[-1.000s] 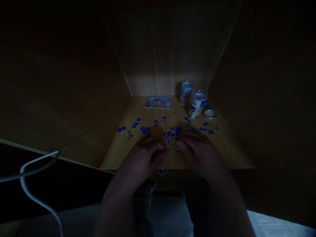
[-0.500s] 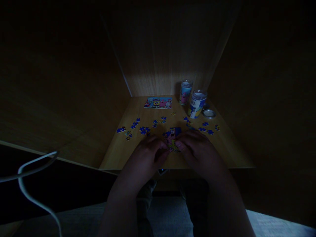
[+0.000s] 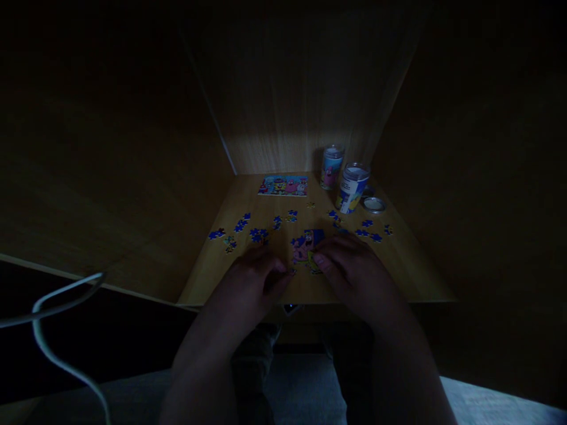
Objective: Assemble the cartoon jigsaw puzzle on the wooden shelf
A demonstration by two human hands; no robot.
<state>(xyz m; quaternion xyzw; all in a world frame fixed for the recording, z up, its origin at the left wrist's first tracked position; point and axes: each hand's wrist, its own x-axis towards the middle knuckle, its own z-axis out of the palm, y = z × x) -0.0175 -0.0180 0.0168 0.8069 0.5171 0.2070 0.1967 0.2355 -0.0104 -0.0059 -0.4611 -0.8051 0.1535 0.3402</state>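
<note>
Pink, blue and yellow are being shown by the puzzle [image 3: 305, 241], light brown by the counter [image 3: 411, 280].

Partly joined puzzle [image 3: 305, 245], flat, pink, blue

View: head | Mount: head-worn, above the work | Facing: forward and down over desk [image 3: 201, 284] | Range: left hand [image 3: 253, 276] and right hand [image 3: 354, 268] close, below centre; panel [image 3: 283, 130] farther, ahead | Lower edge: legs [image 3: 250, 369], floor [image 3: 295, 381]

Dim cubicle [image 3: 146, 195] — wooden desktop [image 3: 416, 286], 3 wood-look panels [image 3: 279, 141]
</note>
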